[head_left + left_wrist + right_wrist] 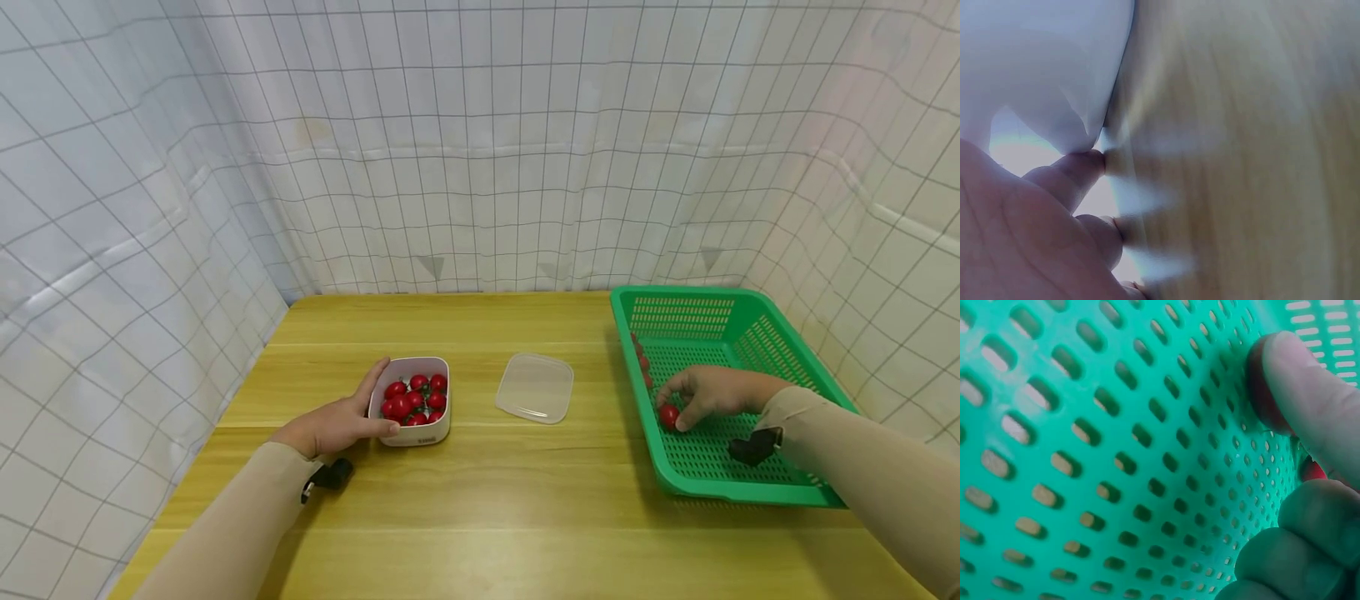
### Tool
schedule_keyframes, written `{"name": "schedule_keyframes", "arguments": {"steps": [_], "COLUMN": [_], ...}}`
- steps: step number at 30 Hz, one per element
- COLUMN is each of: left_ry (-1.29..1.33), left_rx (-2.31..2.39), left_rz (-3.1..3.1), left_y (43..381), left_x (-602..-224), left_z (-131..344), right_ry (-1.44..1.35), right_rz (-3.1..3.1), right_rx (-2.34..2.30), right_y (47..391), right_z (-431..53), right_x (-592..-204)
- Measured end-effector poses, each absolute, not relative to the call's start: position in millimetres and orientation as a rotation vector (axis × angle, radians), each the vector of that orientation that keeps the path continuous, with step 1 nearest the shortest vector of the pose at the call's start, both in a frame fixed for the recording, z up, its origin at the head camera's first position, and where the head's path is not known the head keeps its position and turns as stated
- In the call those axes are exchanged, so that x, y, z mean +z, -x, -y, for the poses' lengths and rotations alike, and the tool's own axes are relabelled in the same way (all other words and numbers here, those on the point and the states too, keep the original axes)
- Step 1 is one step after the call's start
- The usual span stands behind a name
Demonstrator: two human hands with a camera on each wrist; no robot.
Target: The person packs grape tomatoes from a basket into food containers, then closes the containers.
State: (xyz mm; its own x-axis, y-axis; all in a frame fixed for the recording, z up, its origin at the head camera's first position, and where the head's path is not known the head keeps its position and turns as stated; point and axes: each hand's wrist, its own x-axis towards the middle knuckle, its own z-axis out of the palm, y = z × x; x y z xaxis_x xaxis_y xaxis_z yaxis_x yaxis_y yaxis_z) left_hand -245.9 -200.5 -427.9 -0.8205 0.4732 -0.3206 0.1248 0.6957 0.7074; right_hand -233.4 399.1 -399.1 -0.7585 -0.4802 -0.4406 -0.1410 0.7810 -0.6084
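Observation:
In the head view my left hand [341, 423] steadies a small white square box [429, 435], thumb along its near side and forefinger at its far left corner. Inside the box lie several red cherry tomatoes [415, 400] with bits of green stem. The left wrist view shows fingertips [1090, 161] against the box's pale wall [1041, 56]. Over on the right, my right hand [712, 393] reaches into a green basket [660, 477] and pinches a cherry tomato [669, 417] between thumb and fingers. In the right wrist view the thumb [1310, 387] partly covers that tomato [1265, 394].
More cherry tomatoes [642, 364] lie along the basket's left wall, partly hidden by its rim. A clear flat lid [536, 387] lies on the wooden table [480, 500] between box and basket. White grid-patterned sheeting [480, 167] encloses the table's back and sides.

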Motion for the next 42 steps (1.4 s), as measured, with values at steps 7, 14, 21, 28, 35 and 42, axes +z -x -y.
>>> {"name": "schedule_keyframes", "arguments": {"steps": [7, 14, 21, 28, 35, 42], "left_ry": [-0.451, -0.447, -0.446, -0.437, -0.445, -0.45], "left_rx": [0.949, 0.96, 0.973, 0.972, 0.939, 0.923], "left_rz": [-2.424, -2.413, -2.405, -2.402, -2.422, -2.431], "left_y": [245.3, 245.0, 245.5, 245.7, 244.6, 243.9], "left_x": [-427.5, -427.9, -429.1, -427.7, -425.7, -425.8], "left_z": [200.7, 200.3, 200.7, 201.1, 201.6, 201.1], "right_ry": [0.479, 0.466, 0.456, 0.427, 0.453, 0.481], "right_rz": [-2.38, -2.407, -2.48, -2.548, -2.625, -2.675], "right_rx": [-0.743, -0.73, -0.707, -0.771, -0.84, -0.827], "right_y": [232.6, 231.3, 232.8, 234.6, 239.8, 250.7], "right_z": [-399.7, -399.3, -402.8, -404.2, -388.1, -352.3], "right_x": [-397.2, -393.5, -377.1, -350.9, -319.7, -292.8]}}
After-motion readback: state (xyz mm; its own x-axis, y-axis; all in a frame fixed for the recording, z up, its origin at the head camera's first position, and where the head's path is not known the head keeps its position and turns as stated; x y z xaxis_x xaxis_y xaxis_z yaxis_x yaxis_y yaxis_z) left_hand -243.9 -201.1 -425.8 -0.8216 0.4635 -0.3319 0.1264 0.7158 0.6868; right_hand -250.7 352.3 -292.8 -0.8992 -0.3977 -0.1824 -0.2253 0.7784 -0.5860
